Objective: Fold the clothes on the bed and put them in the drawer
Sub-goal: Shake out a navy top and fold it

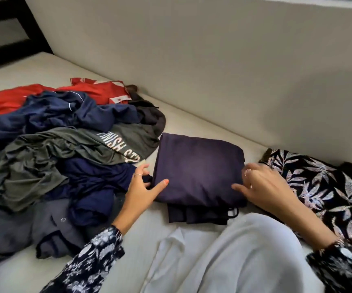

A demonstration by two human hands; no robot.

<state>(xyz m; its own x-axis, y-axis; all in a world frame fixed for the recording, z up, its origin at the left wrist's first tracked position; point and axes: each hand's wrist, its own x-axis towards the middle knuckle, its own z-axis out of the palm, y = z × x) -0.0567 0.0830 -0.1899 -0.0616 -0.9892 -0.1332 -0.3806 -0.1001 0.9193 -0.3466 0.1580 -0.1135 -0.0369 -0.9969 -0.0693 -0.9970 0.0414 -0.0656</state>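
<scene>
A dark purple garment (198, 166), folded into a rectangle, lies on the bed (192, 127) on top of another folded dark piece (200, 216). My left hand (143, 187) touches its left edge, thumb on top and fingers at the side. My right hand (261, 187) rests on its right edge with the fingers spread. A heap of unfolded clothes (65, 153) fills the left: red, navy, and a grey shirt with white lettering (116, 144).
A folded black garment with a leaf print (329, 187) lies at the right. My knee in light grey trousers (255, 254) is in the foreground. A padded wall (213, 60) borders the bed at the back. A dark frame (6, 28) stands top left.
</scene>
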